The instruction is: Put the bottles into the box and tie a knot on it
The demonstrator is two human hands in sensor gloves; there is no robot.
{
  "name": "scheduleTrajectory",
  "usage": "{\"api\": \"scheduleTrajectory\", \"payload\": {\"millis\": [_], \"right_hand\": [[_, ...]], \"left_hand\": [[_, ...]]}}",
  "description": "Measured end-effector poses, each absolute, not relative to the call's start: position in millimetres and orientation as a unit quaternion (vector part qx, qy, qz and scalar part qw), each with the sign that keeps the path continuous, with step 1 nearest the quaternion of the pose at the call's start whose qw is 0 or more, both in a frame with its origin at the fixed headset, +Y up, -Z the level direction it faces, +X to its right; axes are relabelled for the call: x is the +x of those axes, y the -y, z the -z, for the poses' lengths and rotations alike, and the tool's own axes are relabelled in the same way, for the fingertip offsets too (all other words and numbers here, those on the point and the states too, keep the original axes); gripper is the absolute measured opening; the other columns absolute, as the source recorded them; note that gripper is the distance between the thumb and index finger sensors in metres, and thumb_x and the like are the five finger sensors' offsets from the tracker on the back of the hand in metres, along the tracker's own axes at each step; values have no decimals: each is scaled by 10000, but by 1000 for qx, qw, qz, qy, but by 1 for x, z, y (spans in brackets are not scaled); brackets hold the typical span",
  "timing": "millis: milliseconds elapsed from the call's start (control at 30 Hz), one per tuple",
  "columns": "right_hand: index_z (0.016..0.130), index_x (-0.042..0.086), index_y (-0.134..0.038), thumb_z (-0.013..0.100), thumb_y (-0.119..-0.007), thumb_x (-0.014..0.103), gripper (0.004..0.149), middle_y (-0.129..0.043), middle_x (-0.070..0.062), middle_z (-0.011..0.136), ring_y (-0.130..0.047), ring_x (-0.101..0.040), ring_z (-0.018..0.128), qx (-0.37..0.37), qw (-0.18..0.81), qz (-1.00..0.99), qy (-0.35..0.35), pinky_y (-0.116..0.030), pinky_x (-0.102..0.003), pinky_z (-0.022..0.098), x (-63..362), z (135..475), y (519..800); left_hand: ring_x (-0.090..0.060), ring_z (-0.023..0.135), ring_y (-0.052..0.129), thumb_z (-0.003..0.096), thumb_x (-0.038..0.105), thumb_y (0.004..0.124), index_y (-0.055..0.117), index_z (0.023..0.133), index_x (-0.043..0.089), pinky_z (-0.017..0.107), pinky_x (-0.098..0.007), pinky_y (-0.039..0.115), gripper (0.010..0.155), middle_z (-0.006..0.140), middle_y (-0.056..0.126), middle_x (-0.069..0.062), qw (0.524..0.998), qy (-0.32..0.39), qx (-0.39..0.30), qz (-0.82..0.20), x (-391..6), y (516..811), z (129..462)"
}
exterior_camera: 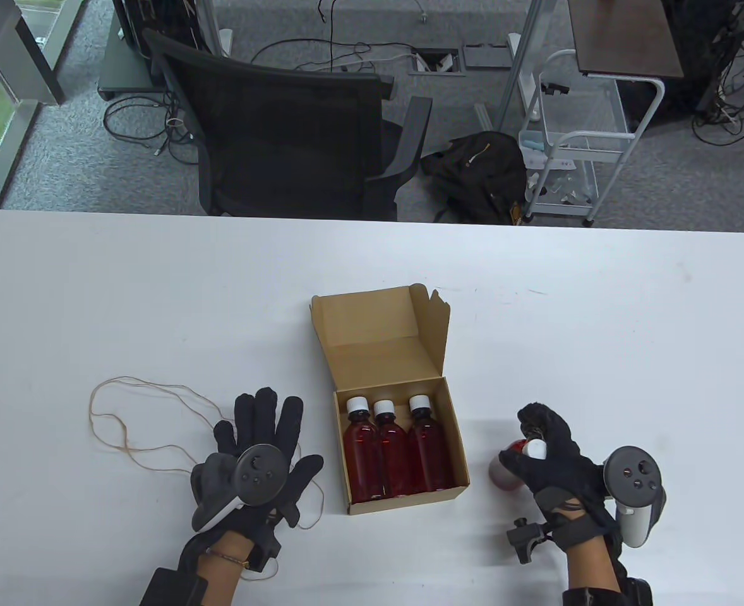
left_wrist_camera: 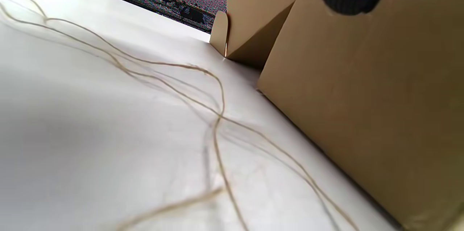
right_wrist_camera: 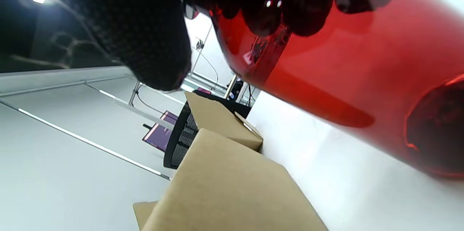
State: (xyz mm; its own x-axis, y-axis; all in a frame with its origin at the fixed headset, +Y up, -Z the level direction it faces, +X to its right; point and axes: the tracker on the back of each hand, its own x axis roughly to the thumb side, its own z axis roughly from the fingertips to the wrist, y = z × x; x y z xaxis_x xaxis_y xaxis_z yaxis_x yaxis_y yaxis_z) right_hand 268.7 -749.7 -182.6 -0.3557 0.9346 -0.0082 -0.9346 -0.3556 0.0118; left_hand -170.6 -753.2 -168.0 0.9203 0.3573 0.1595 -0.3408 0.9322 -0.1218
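Observation:
An open cardboard box [exterior_camera: 454,435] sits mid-table with its lid [exterior_camera: 372,325] standing up at the back. Three red bottles [exterior_camera: 395,451] with white caps stand side by side in it. My right hand [exterior_camera: 546,451] is to the right of the box and grips a fourth red bottle [exterior_camera: 506,470] near its white cap, above the table; in the right wrist view that bottle [right_wrist_camera: 344,75] fills the frame with the box [right_wrist_camera: 232,187] beyond. My left hand [exterior_camera: 264,442] lies flat, fingers spread, left of the box on thin twine [exterior_camera: 138,429]. The twine [left_wrist_camera: 217,115] runs beside the box wall [left_wrist_camera: 362,97].
The white table [exterior_camera: 599,315] stretches wide around the box. Beyond its far edge stand a black office chair [exterior_camera: 283,126], a black backpack [exterior_camera: 479,170] on the floor and a white wire cart [exterior_camera: 574,139].

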Motion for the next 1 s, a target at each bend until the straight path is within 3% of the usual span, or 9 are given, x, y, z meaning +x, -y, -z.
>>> {"api": "scheduleTrajectory", "payload": {"millis": [133, 233, 300, 367, 500, 633, 800, 1000], "right_hand": [[1044, 50, -439, 403, -932, 193, 822, -464, -259, 1096, -464, -559, 946, 14, 591, -804, -62, -446, -707, 658, 267, 184, 751], [1038, 39, -463, 389, -952, 175, 823, -483, -272, 1085, -489, -562, 934, 0, 568, -819, -77, -470, -696, 648, 267, 184, 752], [1037, 41, -462, 387, -972, 189, 839, -469, -264, 1088, -489, -547, 938, 4, 538, -834, -125, -480, -681, 652, 267, 184, 757], [1028, 74, -524, 361, -1002, 225, 835, -555, -236, 1070, -575, -517, 922, 5, 510, -857, -74, -563, -660, 636, 266, 182, 758], [1049, 159, -463, 363, -1000, 205, 872, -560, -202, 1072, -583, -495, 927, -1, 472, -878, -79, -564, -638, 647, 264, 181, 764], [1043, 112, -513, 355, -1015, 247, 863, -644, -210, 1036, -662, -508, 882, -1, 457, -888, -46, -606, -635, 624, 260, 183, 758], [1055, 79, -504, 401, -988, 358, 860, -684, -241, 1002, -726, -507, 832, 12, 421, -906, 24, -648, -631, 595, 244, 189, 724], [1058, 12, -473, 448, -927, 456, 880, -733, -285, 943, -815, -513, 741, 92, 278, -950, 106, -726, -630, 533, 195, 198, 666]], "left_hand": [[-633, 1079, 124, 520, 615, 724, 185, 1201, 239, 648, -818, 237, 946, 1248, 75, -281, 979, 94, -42, -178, -169, 752, 166], [-634, 1079, 128, 520, 615, 725, 185, 1201, 238, 647, -818, 238, 947, 1248, 75, -286, 979, 94, -40, -178, -170, 752, 166], [-634, 1078, 130, 517, 615, 725, 189, 1201, 238, 647, -818, 240, 947, 1248, 76, -285, 978, 93, -41, -180, -170, 752, 166], [-635, 1078, 129, 520, 615, 724, 186, 1201, 238, 647, -818, 239, 946, 1248, 77, -286, 978, 94, -42, -179, -170, 752, 166], [-633, 1079, 130, 518, 616, 724, 187, 1201, 238, 648, -818, 239, 947, 1249, 77, -285, 978, 95, -45, -180, -169, 753, 166], [-632, 1080, 129, 520, 615, 723, 187, 1201, 240, 648, -818, 239, 945, 1250, 76, -284, 978, 96, -45, -181, -169, 752, 166], [-633, 1079, 131, 519, 614, 725, 186, 1201, 237, 647, -819, 239, 947, 1250, 78, -287, 978, 95, -44, -179, -169, 753, 167], [-629, 1082, 120, 520, 615, 723, 181, 1200, 245, 650, -817, 232, 945, 1251, 74, -280, 978, 93, -50, -179, -169, 754, 168]]}}
